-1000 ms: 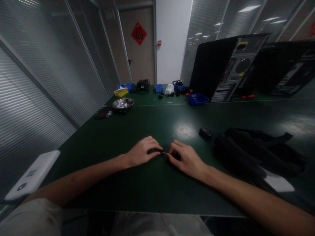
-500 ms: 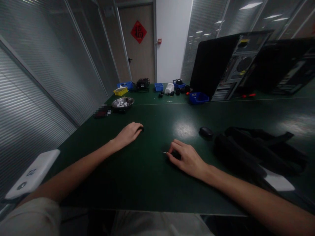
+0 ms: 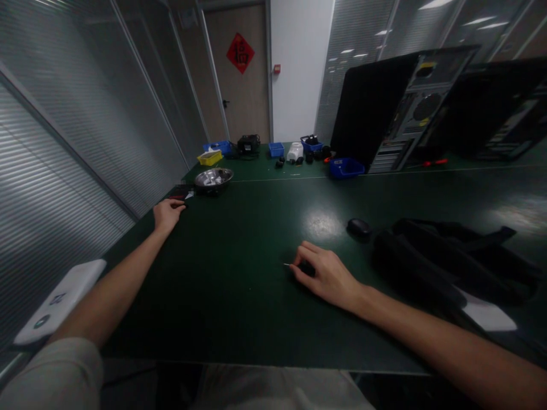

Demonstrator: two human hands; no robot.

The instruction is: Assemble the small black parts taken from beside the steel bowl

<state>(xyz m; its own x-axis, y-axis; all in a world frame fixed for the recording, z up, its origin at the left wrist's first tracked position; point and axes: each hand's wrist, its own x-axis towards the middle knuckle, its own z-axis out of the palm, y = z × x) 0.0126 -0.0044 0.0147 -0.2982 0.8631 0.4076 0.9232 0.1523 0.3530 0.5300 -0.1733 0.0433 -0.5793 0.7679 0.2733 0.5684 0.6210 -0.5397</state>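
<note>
My left hand [image 3: 168, 214] reaches out to the far left of the table, its fingers closed on a small black piece [image 3: 185, 205]; what kind of piece it is, I cannot make out. Just beyond those fingers lies a dark, partly blurred item [image 3: 184, 189], with a metal bowl [image 3: 227, 177] of small pale bits to its right. In the middle, my right hand [image 3: 327, 276] rests on the green table [image 3: 239, 319] in a pinch. From its fingertips a thin pale sliver [image 3: 286, 264] sticks out to the left.
To the right sit a black computer mouse [image 3: 359, 228] and a black strapped bag [image 3: 431, 267]. A white box-like device [image 3: 60, 302] stands at the left edge. Along the back are a yellow bin [image 3: 209, 159], a blue bin [image 3: 347, 169] and a large computer tower [image 3: 371, 114].
My left hand has moved left and away from me, from mid-table to beside the dark item, the black piece still in its fingers. The right hand stays put.
</note>
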